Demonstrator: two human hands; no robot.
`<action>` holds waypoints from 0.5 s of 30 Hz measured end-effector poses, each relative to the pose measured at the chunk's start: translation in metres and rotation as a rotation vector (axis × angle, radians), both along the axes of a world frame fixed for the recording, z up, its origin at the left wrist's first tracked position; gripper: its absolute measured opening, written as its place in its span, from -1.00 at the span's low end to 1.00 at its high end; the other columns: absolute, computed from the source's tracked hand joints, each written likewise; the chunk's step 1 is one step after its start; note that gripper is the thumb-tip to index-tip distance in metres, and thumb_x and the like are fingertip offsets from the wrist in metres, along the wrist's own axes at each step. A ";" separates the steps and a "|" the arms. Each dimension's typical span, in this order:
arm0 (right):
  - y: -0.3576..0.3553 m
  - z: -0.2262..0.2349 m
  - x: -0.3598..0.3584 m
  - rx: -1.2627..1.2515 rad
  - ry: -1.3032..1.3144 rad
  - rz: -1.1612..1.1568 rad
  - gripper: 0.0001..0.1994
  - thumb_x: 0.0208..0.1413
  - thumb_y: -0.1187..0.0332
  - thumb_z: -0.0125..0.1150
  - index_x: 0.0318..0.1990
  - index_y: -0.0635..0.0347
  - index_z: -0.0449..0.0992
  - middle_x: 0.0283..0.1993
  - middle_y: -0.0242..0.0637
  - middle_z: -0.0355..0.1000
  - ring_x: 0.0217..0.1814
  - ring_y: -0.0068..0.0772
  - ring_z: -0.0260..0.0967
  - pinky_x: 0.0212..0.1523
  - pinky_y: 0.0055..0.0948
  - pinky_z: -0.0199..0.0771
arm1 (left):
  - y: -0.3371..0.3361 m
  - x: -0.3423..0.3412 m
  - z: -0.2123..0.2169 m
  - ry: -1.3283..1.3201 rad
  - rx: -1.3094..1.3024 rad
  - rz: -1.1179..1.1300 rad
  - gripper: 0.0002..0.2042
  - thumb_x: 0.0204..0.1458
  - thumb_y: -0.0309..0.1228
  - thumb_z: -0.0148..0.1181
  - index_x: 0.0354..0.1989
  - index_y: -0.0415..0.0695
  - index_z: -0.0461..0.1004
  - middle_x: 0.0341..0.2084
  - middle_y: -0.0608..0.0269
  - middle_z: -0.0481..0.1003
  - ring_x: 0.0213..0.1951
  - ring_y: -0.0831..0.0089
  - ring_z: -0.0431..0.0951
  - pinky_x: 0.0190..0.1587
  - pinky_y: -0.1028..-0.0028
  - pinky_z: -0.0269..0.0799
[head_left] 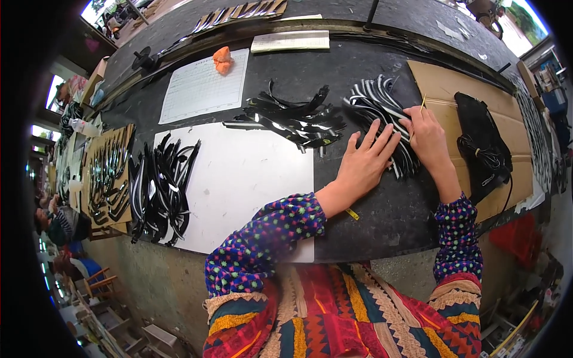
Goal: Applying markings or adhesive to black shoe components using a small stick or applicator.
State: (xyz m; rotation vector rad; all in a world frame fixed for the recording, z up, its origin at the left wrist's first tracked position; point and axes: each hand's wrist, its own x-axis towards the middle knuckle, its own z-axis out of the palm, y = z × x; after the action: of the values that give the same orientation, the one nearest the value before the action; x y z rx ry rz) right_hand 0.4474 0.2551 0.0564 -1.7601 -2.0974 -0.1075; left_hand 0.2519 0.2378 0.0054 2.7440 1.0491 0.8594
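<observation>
A fanned bundle of glossy black strips with pale streaks (382,98) lies on the dark tabletop in front of me. My left hand (365,160) rests flat across its near left side, fingers stretched out and slightly apart. At the bundle's right edge is my right hand (428,132), its fingers bent together. A thin yellow strand (423,102) sticks up from those fingers; whether it is a stick or an elastic band I cannot make out. Just left of the bundle lies a loose pile of similar black strips (295,119), partly over a white sheet (250,179).
More black strips (161,185) lie at the left, beside cardboard holding shiny curved pieces (107,173). A paper form (203,89) bears a crumpled orange lump (222,61). Rightward, a black pouch with a cord (484,146) lies on cardboard (433,80). A raised rail (352,27) crosses behind.
</observation>
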 end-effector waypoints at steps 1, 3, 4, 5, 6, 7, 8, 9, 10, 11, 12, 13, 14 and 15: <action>0.000 0.001 -0.001 0.002 0.001 0.006 -0.80 0.18 0.32 0.23 -0.11 0.20 0.49 -0.08 -0.18 0.46 -0.02 -0.06 0.41 -0.04 -0.16 0.45 | -0.003 -0.001 0.001 -0.045 -0.032 0.004 -0.36 0.09 -0.25 0.24 0.37 0.00 0.23 0.36 0.20 0.21 0.41 0.18 0.13 0.27 0.09 0.10; -0.002 0.003 -0.008 0.222 -0.074 0.068 -0.72 0.16 0.29 0.26 -0.04 0.20 0.48 -0.07 -0.13 0.46 -0.01 -0.05 0.39 -0.02 -0.17 0.43 | -0.009 -0.004 0.005 -0.089 -0.065 0.014 -0.38 0.09 -0.29 0.25 0.37 0.00 0.24 0.35 0.19 0.22 0.40 0.18 0.15 0.26 0.15 0.10; -0.006 0.006 -0.012 0.221 -0.072 0.075 -0.72 0.16 0.29 0.26 -0.04 0.20 0.48 -0.07 -0.13 0.46 -0.01 -0.05 0.39 -0.02 -0.17 0.43 | -0.012 -0.008 0.008 -0.157 -0.130 -0.007 -0.39 0.08 -0.33 0.25 0.35 -0.03 0.26 0.32 0.18 0.25 0.38 0.16 0.18 0.25 0.19 0.14; -0.011 0.011 -0.016 0.204 -0.045 0.068 -0.67 0.13 0.27 0.29 -0.01 0.20 0.47 -0.06 -0.12 0.45 -0.01 -0.04 0.38 -0.01 -0.16 0.41 | -0.013 -0.010 0.010 -0.225 -0.195 -0.028 -0.41 0.08 -0.37 0.26 0.33 -0.06 0.28 0.29 0.16 0.27 0.36 0.14 0.21 0.23 0.24 0.17; -0.019 0.018 -0.022 0.188 -0.020 0.060 -0.63 0.11 0.25 0.31 0.03 0.20 0.46 -0.06 -0.10 0.45 0.00 -0.04 0.37 0.00 -0.16 0.40 | -0.016 -0.012 0.007 -0.226 -0.196 -0.022 -0.41 0.08 -0.37 0.26 0.33 -0.06 0.28 0.29 0.16 0.27 0.36 0.14 0.21 0.23 0.24 0.17; -0.025 0.018 -0.026 0.149 -0.047 0.096 -0.57 0.07 0.21 0.34 0.03 0.21 0.44 -0.06 -0.11 0.43 0.00 -0.04 0.35 -0.01 -0.16 0.37 | -0.018 -0.014 0.001 -0.267 -0.221 -0.010 -0.43 0.07 -0.40 0.26 0.30 -0.11 0.30 0.27 0.13 0.29 0.35 0.13 0.23 0.22 0.27 0.19; -0.030 0.015 -0.029 0.087 -0.073 0.107 -0.55 0.04 0.19 0.36 0.03 0.24 0.44 -0.07 -0.11 0.42 -0.01 -0.05 0.35 -0.03 -0.17 0.38 | -0.020 -0.016 -0.004 -0.309 -0.245 0.002 -0.44 0.06 -0.42 0.26 0.28 -0.15 0.31 0.25 0.09 0.30 0.34 0.12 0.25 0.20 0.30 0.22; -0.031 0.008 -0.030 0.115 -0.105 0.091 -0.58 0.04 0.23 0.35 0.00 0.24 0.44 -0.08 -0.11 0.42 -0.02 -0.05 0.34 -0.04 -0.18 0.38 | -0.020 -0.014 -0.005 -0.311 -0.246 0.002 -0.44 0.06 -0.42 0.26 0.28 -0.15 0.31 0.25 0.09 0.30 0.34 0.12 0.25 0.20 0.30 0.22; -0.032 0.002 -0.031 0.144 -0.137 0.075 -0.62 0.04 0.26 0.35 -0.03 0.24 0.44 -0.09 -0.12 0.41 -0.03 -0.05 0.34 -0.05 -0.18 0.38 | -0.020 -0.011 -0.006 -0.315 -0.224 -0.013 -0.49 0.05 -0.43 0.27 0.22 -0.18 0.35 0.21 0.08 0.32 0.31 0.12 0.27 0.20 0.27 0.22; -0.031 0.001 -0.031 0.142 -0.140 0.076 -0.62 0.04 0.26 0.35 -0.03 0.24 0.44 -0.09 -0.12 0.41 -0.03 -0.05 0.34 -0.05 -0.18 0.38 | -0.019 -0.009 -0.008 -0.319 -0.202 -0.028 -0.54 0.04 -0.44 0.27 0.16 -0.21 0.39 0.18 0.06 0.34 0.27 0.11 0.30 0.20 0.25 0.22; -0.029 -0.001 -0.031 0.152 -0.167 0.083 -0.66 0.05 0.30 0.33 -0.06 0.23 0.44 -0.09 -0.12 0.41 -0.04 -0.05 0.34 -0.07 -0.18 0.38 | -0.019 -0.009 -0.005 -0.320 -0.205 -0.027 -0.54 0.04 -0.44 0.27 0.16 -0.21 0.39 0.18 0.06 0.34 0.27 0.11 0.30 0.20 0.25 0.22; -0.028 -0.003 -0.032 0.162 -0.194 0.091 -0.70 0.05 0.35 0.31 -0.10 0.23 0.44 -0.09 -0.12 0.41 -0.05 -0.05 0.34 -0.08 -0.17 0.38 | -0.018 -0.008 -0.003 -0.377 -0.228 -0.001 -0.60 0.06 -0.40 0.28 0.09 -0.23 0.43 0.08 0.08 0.41 0.16 0.17 0.39 0.12 0.28 0.29; -0.028 -0.004 -0.031 0.160 -0.196 0.091 -0.70 0.05 0.35 0.31 -0.10 0.23 0.44 -0.09 -0.12 0.41 -0.05 -0.05 0.34 -0.08 -0.17 0.38 | -0.016 -0.008 0.000 -0.434 -0.250 0.025 -0.65 0.09 -0.37 0.29 0.02 -0.25 0.47 -0.01 0.11 0.48 0.04 0.24 0.48 0.04 0.32 0.35; -0.027 -0.006 -0.031 0.197 -0.162 0.112 -0.74 0.04 0.38 0.30 -0.13 0.23 0.43 -0.10 -0.12 0.41 -0.07 -0.06 0.35 -0.09 -0.17 0.37 | -0.011 -0.006 0.008 -0.436 -0.251 0.024 -0.65 0.09 -0.37 0.29 0.02 -0.25 0.47 -0.01 0.11 0.48 0.04 0.24 0.48 0.04 0.32 0.35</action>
State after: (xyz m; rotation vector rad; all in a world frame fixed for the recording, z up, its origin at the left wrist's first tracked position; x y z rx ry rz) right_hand 0.4164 0.2284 0.0509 -1.5610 -2.2080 -0.4233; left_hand 0.2456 0.2272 0.0131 2.2050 1.0188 1.1691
